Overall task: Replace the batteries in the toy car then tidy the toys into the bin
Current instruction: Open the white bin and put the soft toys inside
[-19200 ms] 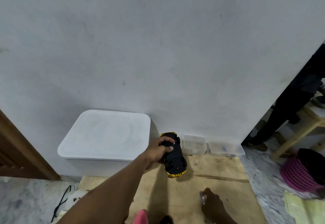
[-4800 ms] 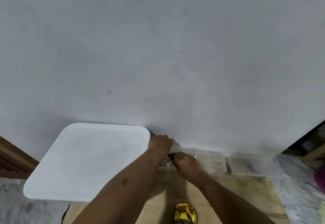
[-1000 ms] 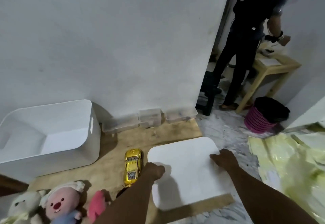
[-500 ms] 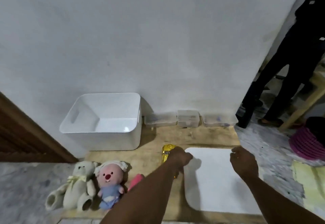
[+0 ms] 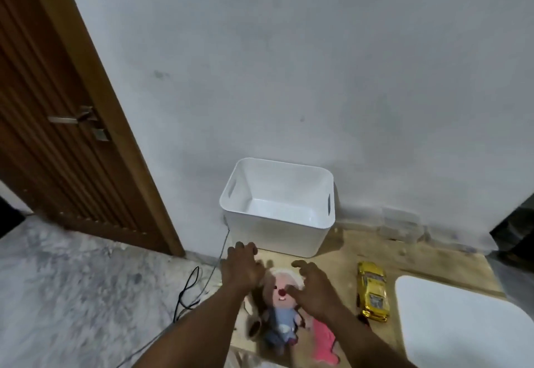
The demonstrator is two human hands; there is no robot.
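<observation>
Between both spread, empty hands, left hand (image 5: 241,266) at its ten o'clock, right hand (image 5: 313,285) at its three, lies the pink-faced plush doll (image 5: 281,304); cupping its body from both sides should carry it into the open white bin (image 5: 277,224) at twelve o'clock.

Both hands spread, fingers apart, over a pink-faced plush doll (image 5: 281,307) at lower centre: left hand (image 5: 242,268), right hand (image 5: 313,288). Above stands the open white bin (image 5: 277,233); right, a gold toy car (image 5: 372,291) and white lid (image 5: 462,324).
</observation>
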